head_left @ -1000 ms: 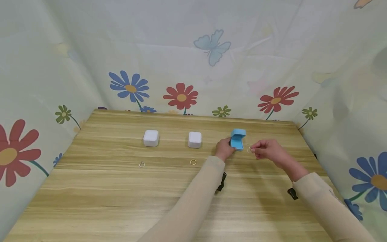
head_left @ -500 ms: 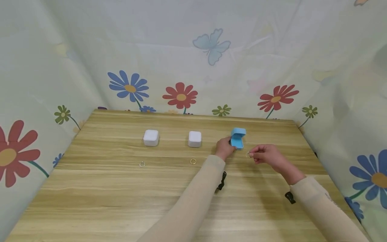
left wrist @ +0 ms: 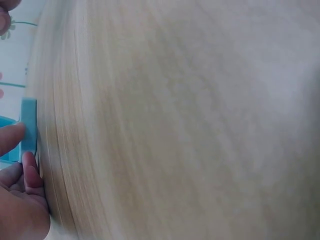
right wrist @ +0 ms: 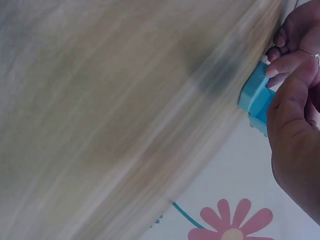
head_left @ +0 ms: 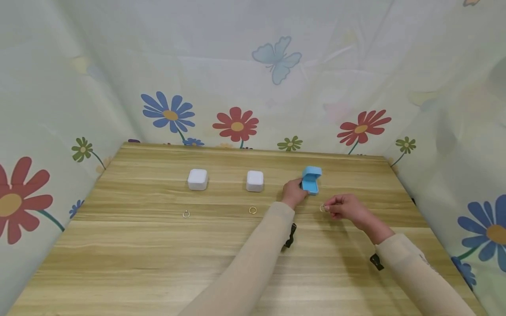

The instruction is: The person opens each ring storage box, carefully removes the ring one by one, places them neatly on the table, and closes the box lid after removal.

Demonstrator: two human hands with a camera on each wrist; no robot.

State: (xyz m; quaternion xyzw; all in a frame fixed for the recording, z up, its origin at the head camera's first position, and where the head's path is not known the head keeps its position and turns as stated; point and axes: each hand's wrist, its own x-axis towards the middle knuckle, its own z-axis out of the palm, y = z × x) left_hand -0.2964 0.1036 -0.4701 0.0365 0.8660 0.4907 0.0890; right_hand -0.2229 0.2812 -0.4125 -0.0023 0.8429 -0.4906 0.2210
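A small blue ring box stands on the table with its lid raised. My left hand grips it from the left side; in the left wrist view, the thumb lies on the box's front wall. To the right and nearer to me, my right hand pinches a thin ring between thumb and fingertips, above the table. In the right wrist view that hand covers part of the blue box.
Two closed white ring boxes stand left of the blue one. In front of them lie a silver ring and a gold ring. A flowered cloth hangs behind the wooden table.
My right hand has moved toward me and slightly left with the pinched ring, away from the blue box. My left hand and the box have stayed in place.
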